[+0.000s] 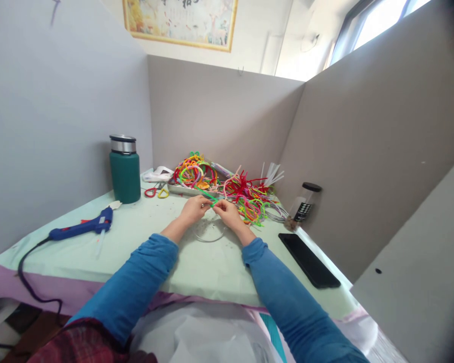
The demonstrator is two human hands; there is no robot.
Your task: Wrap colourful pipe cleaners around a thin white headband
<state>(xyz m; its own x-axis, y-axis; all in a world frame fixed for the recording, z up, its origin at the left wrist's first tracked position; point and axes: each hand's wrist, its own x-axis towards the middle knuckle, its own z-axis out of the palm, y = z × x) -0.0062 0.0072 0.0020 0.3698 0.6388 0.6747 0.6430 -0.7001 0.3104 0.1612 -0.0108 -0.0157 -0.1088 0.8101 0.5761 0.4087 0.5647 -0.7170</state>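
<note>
- Nearest, right of the shallow silver metal tray (pixel 189 191): flat black rectangular phone (pixel 309 259).
- Nearer the tray: thin pale ring (pixel 210 241), apparently wire, on the pale green cloth (pixel 196 269).
- Just in front of the tray: left hand (pixel 194 209) and right hand (pixel 229 213), close together, thumb and fingertips of each pinching a slender bright-green fuzzy stem (pixel 206 193), one end angled trayward.
- Step in hand, by judgement: bending or twisting the stem. Next move seemed to call for one steady pinch while the other worked the stem; exact finger overlap too small to tell.
- Right of the tray: tangled multicoloured heap of fuzzy stems (pixel 245 189).
</note>
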